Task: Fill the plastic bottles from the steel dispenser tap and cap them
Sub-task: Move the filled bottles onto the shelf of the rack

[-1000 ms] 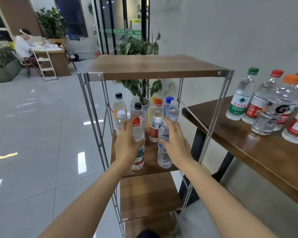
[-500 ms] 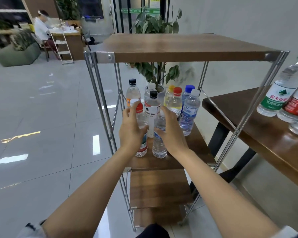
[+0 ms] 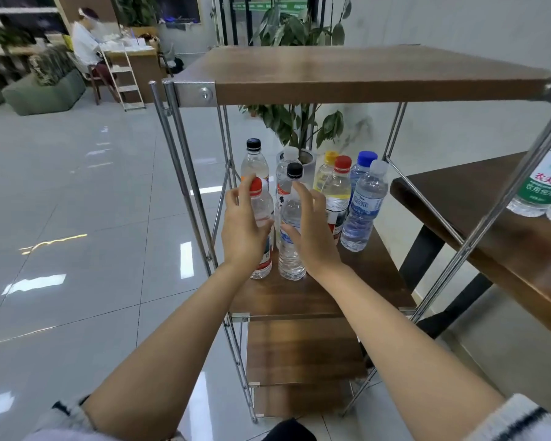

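Several plastic bottles stand on the middle shelf (image 3: 325, 291) of a metal-framed rack. My left hand (image 3: 240, 232) curls around a red-capped bottle (image 3: 261, 214) at the front left, thumb across its body and fingertips up by the cap. Beside it stands a clear bottle (image 3: 290, 249) whose top is hidden. My right hand (image 3: 314, 232) rests against this bottle's right side with fingers straight and spread, only the thumb touching. Both bottles stand on the shelf. Behind are black-capped (image 3: 253, 160), white-capped, yellow-capped, red-capped (image 3: 339, 192) and blue-capped (image 3: 365, 173) bottles. No steel dispenser is in view.
The rack's wooden top shelf (image 3: 347, 74) overhangs the bottles, with chrome posts (image 3: 185, 173) at each side. A dark table (image 3: 490, 224) to the right carries more bottles (image 3: 541, 186). A potted plant (image 3: 299, 122) is behind the rack. A person sits at a far desk (image 3: 86, 46).
The view has moved closer and lower. My right hand has loosened from the clear bottle and its fingers have spread; my left hand stays on the red-capped bottle.
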